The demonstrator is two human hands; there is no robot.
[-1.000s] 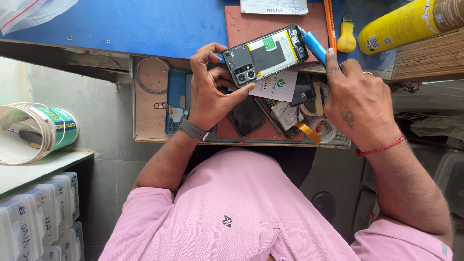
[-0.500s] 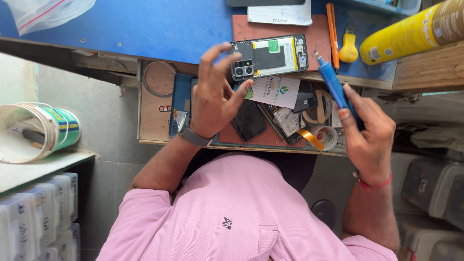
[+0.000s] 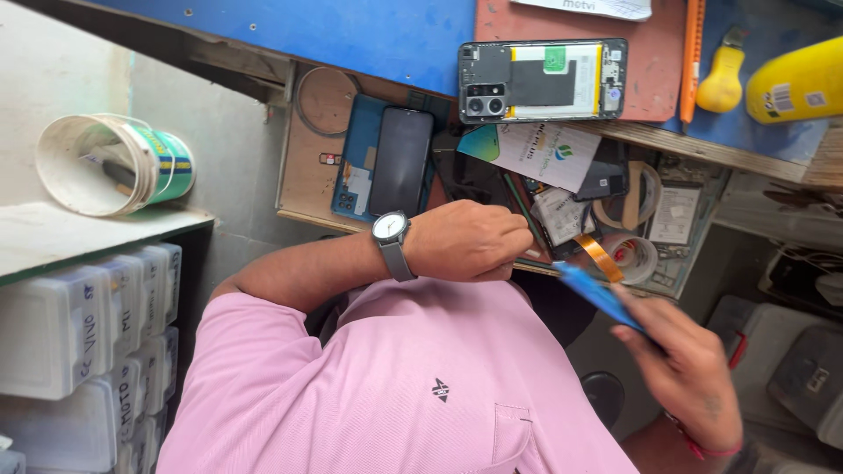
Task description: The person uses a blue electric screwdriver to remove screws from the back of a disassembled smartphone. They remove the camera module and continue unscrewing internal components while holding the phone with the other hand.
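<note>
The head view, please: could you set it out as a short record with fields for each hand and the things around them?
Left hand: left hand closed in a fist, watch on the wrist, over the open drawer
Right hand: right hand holds a blue tool, low beside the drawer
Phone: opened phone, back cover off, lies alone on the red mat
Drawer: dark phone, tape rolls
Bench: yellow bottle
</note>
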